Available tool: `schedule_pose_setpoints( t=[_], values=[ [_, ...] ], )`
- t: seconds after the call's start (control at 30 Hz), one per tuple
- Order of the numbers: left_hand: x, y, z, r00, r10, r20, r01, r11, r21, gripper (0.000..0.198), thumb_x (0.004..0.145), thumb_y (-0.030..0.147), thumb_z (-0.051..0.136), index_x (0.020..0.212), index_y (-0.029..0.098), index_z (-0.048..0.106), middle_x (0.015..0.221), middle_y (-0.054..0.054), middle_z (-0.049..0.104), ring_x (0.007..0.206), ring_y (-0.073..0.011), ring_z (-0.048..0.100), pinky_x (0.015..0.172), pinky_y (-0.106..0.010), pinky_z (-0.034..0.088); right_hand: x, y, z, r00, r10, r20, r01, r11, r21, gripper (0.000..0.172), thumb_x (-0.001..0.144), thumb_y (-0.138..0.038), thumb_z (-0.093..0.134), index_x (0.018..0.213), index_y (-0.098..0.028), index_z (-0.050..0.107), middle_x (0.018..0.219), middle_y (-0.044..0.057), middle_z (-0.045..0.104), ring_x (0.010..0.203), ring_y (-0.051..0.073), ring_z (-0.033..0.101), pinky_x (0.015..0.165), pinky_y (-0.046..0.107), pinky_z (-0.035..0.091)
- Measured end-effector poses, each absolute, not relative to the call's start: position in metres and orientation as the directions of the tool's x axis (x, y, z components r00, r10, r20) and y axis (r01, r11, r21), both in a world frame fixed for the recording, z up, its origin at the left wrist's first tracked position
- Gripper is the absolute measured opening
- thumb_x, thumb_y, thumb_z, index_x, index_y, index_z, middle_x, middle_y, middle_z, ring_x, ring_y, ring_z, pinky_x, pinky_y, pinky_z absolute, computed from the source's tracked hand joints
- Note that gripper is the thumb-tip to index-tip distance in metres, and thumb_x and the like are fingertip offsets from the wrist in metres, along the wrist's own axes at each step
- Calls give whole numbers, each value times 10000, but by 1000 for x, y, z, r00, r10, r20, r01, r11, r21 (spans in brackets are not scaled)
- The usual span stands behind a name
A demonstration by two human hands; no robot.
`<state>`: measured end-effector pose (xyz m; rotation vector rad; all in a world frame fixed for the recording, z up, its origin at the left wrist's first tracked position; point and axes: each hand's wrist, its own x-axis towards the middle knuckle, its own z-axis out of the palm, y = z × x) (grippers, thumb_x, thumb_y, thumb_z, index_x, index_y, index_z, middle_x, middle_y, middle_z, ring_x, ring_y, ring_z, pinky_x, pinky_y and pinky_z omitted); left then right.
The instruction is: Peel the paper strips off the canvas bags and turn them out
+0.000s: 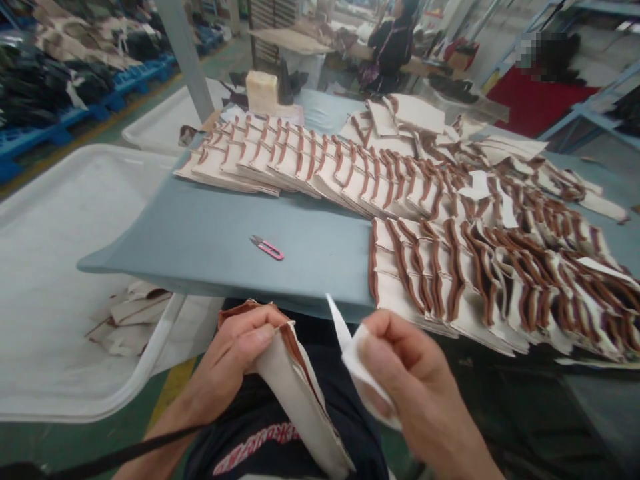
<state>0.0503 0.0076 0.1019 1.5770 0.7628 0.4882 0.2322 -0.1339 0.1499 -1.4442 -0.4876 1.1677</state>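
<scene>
My left hand point(245, 340) is closed on the upper edge of a cream fabric piece with brown trim point(295, 393), which hangs down over my lap. In my right hand point(405, 373) is a crumpled white cloth or paper point(355, 363), pinched between thumb and fingers, with a pointed strip sticking up from it. The two hands are apart, just in front of the table edge. Beyond them, a pair of pink thread snips point(268, 247) lies on the blue-grey tabletop point(210, 230).
Long rows of overlapping cream pieces with brown edging point(300, 157) run across the table, with a second row point(450, 280) at right. A white tub point(90, 173) stands left, with fabric pieces point(133, 317) in it. A metal post point(185, 60) rises behind; a person point(395, 47) sits farther back.
</scene>
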Motion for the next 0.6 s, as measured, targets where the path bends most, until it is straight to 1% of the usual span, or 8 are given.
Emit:
schedule_pose_setpoints(
  t=[0.03, 0.07, 0.13, 0.23, 0.3, 0.43, 0.6],
  values=[
    [49, 7, 100, 707, 694, -136, 185, 5, 983, 425, 976, 522, 597, 791, 188, 783, 763, -71, 753, 698, -218, 648, 629, -279, 498, 223, -139, 148, 374, 821, -432, -354, -305, -884, 555, 862, -744, 862, 830, -233, 648, 547, -93, 414, 443, 71, 249, 422, 227, 230],
    [47, 7, 99, 717, 682, -144, 172, 27, 985, 369, 967, 487, 633, 816, 187, 787, 775, -60, 748, 702, -209, 640, 632, -272, 485, 213, -142, 144, 371, 811, -451, -361, -321, -875, 553, 872, -743, 847, 832, -225, 657, 574, -76, 456, 468, 78, 282, 441, 230, 253],
    [45, 5, 97, 714, 688, -132, 144, 40, 989, 301, 970, 431, 668, 838, 188, 786, 830, -54, 748, 738, -202, 641, 653, -266, 479, 195, -138, 133, 437, 809, -395, -279, -295, -914, 532, 902, -720, 805, 814, -214, 664, 626, -43, 531, 528, 100, 368, 484, 240, 315],
    [43, 1, 95, 695, 710, -115, 112, 50, 992, 272, 992, 396, 676, 849, 189, 778, 904, -58, 747, 806, -211, 660, 700, -273, 492, 180, -122, 118, 524, 807, -273, -101, -259, -960, 430, 938, -602, 747, 771, -216, 658, 660, -16, 595, 583, 133, 482, 543, 259, 403],
    [42, -2, 93, 685, 715, -143, 108, 94, 990, 267, 996, 401, 677, 869, 189, 779, 912, -54, 734, 803, -208, 651, 700, -275, 489, 177, -113, 113, 560, 795, -233, -50, -248, -968, 365, 943, -537, 718, 769, -220, 659, 686, -1, 639, 603, 150, 541, 566, 269, 444],
    [39, -9, 86, 659, 725, -201, 92, 188, 978, 282, 991, 440, 682, 907, 191, 784, 936, -62, 730, 796, -209, 635, 692, -278, 498, 173, -108, 107, 601, 776, -192, -19, -227, -974, 300, 941, -493, 701, 800, -230, 672, 707, 6, 678, 605, 162, 586, 558, 276, 464],
    [40, -13, 81, 613, 751, -246, 111, 226, 968, 339, 976, 501, 684, 917, 187, 797, 935, -86, 756, 808, -229, 662, 677, -283, 528, 167, -112, 99, 647, 752, -129, 74, -231, -970, 246, 964, -448, 699, 838, -238, 685, 743, 10, 693, 651, 180, 621, 613, 306, 495]
  ],
)
